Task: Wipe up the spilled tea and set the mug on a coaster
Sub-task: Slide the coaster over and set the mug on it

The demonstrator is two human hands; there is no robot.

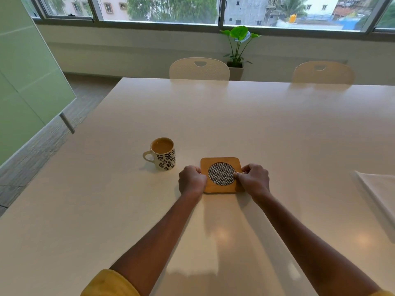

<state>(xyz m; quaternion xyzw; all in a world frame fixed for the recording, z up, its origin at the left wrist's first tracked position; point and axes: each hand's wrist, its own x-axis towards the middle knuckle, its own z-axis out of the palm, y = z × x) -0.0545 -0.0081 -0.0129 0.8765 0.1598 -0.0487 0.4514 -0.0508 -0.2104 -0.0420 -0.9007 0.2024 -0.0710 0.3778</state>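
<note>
Nearest, the left hand (191,180) and the right hand (254,180) pinch opposite edges of the coaster (221,174), which lies flat on the table (256,124); it looks stiff and light, easy to slide. Just beyond, to its left, the mug (162,153) stands upright on the bare tabletop, nearly full of tea. It is likely heavy, breakable and ready to slosh, so the handle, facing left, is the safest hold. No spill is visible.

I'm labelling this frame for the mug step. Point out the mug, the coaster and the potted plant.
mug (165,160): head view, on its leaf-patterned side.
coaster (221,173): head view, on its woven round centre.
potted plant (239,33): head view, on a large top leaf.
</note>
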